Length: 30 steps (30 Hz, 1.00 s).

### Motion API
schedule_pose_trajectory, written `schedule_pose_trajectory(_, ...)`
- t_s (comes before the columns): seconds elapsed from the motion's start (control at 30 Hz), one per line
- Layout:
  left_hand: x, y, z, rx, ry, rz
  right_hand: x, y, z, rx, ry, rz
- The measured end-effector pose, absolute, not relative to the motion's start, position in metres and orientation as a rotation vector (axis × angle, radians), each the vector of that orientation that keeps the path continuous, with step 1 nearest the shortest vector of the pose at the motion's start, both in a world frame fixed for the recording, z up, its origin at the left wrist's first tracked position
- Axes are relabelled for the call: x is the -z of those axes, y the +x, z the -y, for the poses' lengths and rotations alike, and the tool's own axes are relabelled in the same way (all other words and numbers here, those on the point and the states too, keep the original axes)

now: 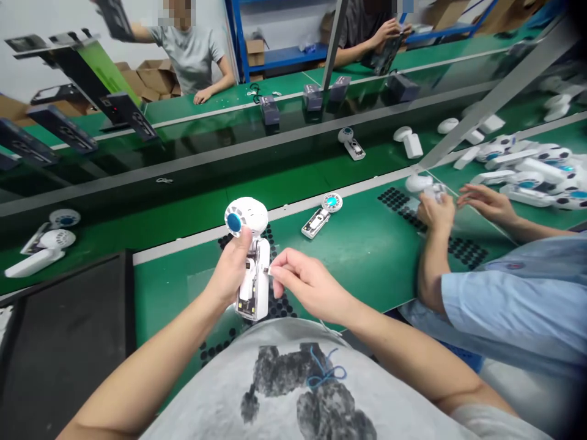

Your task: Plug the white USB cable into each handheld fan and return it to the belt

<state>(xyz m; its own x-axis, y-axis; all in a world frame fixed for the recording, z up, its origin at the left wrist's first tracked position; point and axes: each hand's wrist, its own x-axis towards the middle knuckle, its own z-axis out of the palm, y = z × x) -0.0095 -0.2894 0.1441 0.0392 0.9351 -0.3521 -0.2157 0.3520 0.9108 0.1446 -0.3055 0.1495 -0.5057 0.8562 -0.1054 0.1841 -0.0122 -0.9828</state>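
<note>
Head view: I have the white fan point(260, 260) above the near part of the table point(358, 269), its round head toward the far side. The left grip point(230, 266) wraps its neck and left side; the right grip point(312, 284) pinches a small piece point(267, 271), too tiny for me to name, at the casing's right edge. I judge the fan light and stiff, its smooth shell slightly slippery, the uncovered parts fragile; the outer casing suits a hold best. Black pads point(283, 307) surround it, a second fan point(315, 223) lies farther right, a dark tray point(129, 305) borders the left, and a co-worker's hands point(438, 214) limit reach rightward.
</note>
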Motion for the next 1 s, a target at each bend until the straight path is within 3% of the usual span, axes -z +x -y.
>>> schedule_pose_trajectory(0.27,-0.142,-0.01,0.295,-0.952,1.157,-1.33,-0.147,0.146,0.306,-1.422,-1.197,1.889)
schedule_pose_trajectory(0.6,-0.138,-0.011,0.304,-0.767,0.78,-1.181,-0.128,0.145,0.306,-1.778,-1.124,1.769)
schedule_pose_trajectory(0.87,-0.115,-0.08,0.262,-1.205,0.69,-1.433,-0.099,0.178,0.275,-1.506,-1.396,1.719)
schedule_pose_trajectory(1.0,-0.078,-0.094,0.247,-1.167,0.461,-1.361,-0.059,0.173,0.258,-1.156,-1.456,1.978)
